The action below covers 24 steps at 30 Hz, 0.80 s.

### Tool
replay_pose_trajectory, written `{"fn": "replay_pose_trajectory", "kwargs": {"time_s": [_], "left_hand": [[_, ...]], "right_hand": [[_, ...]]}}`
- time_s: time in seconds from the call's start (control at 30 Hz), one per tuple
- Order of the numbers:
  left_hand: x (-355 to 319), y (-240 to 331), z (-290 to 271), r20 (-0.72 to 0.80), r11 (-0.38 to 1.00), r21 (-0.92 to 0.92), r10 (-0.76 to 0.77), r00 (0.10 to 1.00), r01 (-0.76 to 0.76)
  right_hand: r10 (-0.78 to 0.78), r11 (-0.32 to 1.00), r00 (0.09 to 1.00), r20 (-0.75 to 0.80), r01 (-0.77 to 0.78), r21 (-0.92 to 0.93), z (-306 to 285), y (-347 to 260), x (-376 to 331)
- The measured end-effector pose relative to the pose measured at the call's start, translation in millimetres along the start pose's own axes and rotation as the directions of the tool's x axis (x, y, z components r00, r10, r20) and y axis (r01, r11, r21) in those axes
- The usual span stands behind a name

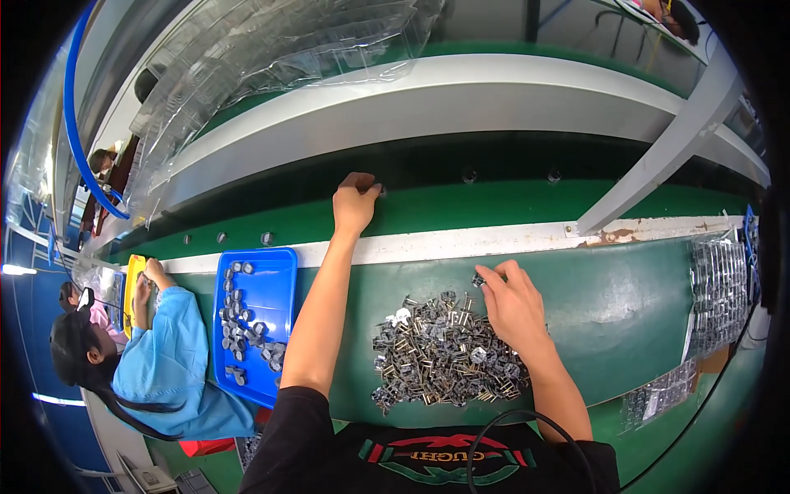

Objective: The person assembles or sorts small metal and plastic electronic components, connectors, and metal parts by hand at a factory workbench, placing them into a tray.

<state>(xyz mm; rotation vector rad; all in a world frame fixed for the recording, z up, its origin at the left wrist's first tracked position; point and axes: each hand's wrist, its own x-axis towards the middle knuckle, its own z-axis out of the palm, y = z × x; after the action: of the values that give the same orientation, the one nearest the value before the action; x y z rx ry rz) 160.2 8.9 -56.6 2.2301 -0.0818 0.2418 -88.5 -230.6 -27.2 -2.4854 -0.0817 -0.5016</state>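
My left hand (355, 202) reaches over the green belt (428, 200) beyond the bench edge. Its fingers are closed around a small dark part (381, 190), only partly visible at the fingertips. My right hand (516, 306) pinches a small dark metal part (478, 280) between thumb and fingers, above the green bench top (609, 305). Just below and left of that hand lies a heap of small metal parts with thin pins (448, 354).
A blue tray (290, 272) holding small grey round pieces stands left of my left forearm. Several small parts sit spaced along the belt. A co-worker in a blue top (169, 362) works at the left. A slanted grey post (666, 140) and clear plastic trays (716, 284) are at the right.
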Motion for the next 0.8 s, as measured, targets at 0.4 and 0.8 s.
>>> {"fn": "replay_pose_trajectory", "kwargs": {"time_s": [0.4,0.8], "left_hand": [[8,-59,-165,-0.011,0.653,0.731,-0.275,0.961,0.195],[-85,30,-102,0.155,0.97,0.097,0.207,0.966,-0.223]], "right_hand": [[-0.002,1.0,1.0,0.006,0.002,-0.018,-6,0,2],[0.052,0.923,0.995,-0.087,-0.015,0.385,-22,-8,3]]}}
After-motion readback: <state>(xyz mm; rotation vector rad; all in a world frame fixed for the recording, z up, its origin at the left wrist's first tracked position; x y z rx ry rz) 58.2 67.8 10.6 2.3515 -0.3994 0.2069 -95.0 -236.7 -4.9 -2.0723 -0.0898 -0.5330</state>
